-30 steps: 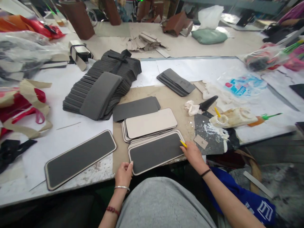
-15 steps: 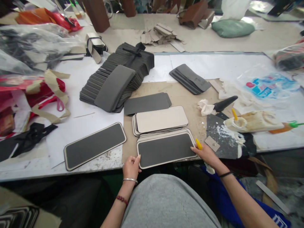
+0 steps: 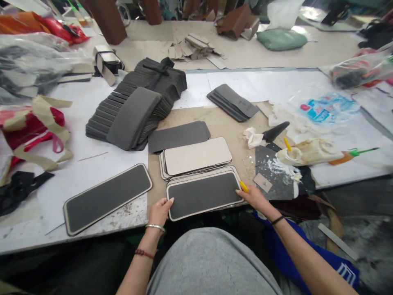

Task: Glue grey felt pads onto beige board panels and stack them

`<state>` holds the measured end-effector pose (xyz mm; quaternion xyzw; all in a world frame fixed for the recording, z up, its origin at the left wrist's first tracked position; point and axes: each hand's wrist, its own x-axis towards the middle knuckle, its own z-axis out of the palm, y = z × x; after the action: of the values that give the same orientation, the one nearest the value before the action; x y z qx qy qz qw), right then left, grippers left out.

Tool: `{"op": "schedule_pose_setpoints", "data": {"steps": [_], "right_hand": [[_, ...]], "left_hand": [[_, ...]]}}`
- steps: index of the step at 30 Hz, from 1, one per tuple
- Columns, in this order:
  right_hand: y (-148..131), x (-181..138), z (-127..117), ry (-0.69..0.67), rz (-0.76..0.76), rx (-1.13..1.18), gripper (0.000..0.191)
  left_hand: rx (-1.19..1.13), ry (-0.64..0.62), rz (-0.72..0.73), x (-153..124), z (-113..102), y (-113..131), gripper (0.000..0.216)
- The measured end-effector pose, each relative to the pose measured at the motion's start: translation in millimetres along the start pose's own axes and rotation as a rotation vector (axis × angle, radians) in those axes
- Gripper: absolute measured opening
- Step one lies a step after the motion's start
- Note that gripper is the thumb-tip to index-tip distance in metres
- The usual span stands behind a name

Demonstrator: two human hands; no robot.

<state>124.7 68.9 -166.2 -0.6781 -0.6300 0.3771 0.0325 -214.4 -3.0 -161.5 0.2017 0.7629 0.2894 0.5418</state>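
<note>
A dark grey rounded panel with a pale border (image 3: 204, 196) lies at the table's front edge, on or against a stack of pale-edged panels. My left hand (image 3: 159, 211) pinches its left end, thumb on top. At the right end, my right hand (image 3: 254, 197) grips it with the thumb on top. A yellow-tipped tool (image 3: 243, 187) also sticks out of my right hand; the rest of it is hidden. Just behind is a stack of pale panels (image 3: 198, 156), with plain dark grey panels (image 3: 178, 136) beyond. Another bordered panel (image 3: 107, 198) rests to the left.
A large tied stack of dark panels (image 3: 132, 110) stands behind left, and a smaller dark stack (image 3: 232, 102) behind right. To the right lie a glue-smeared board (image 3: 273, 180), a glue-caked bottle (image 3: 319, 151) and a dark pointed tool (image 3: 276, 132). Red bags (image 3: 30, 131) crowd the left.
The whole scene has shifted left in view as my head turned slightly right. Both hands keep their hold on the bordered panel, which stays beside the same stacks.
</note>
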Motion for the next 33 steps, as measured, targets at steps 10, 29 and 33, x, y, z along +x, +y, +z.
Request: {"op": "schedule_pose_setpoints", "data": {"steps": [10, 29, 33], "right_hand": [[-2, -7, -2, 0.052, 0.067, 0.017, 0.028], [-140, 1, 32, -0.056, -0.111, 0.336, 0.03], [-203, 17, 72, -0.114, -0.217, 0.277, 0.027]], "left_hand": [[-0.004, 0.015, 0.019, 10, 1, -16, 0.04], [-0.309, 0.229, 0.059, -1, -127, 6, 0.044], [-0.236, 0.411, 0.072, 8, -191, -4, 0.046]]}}
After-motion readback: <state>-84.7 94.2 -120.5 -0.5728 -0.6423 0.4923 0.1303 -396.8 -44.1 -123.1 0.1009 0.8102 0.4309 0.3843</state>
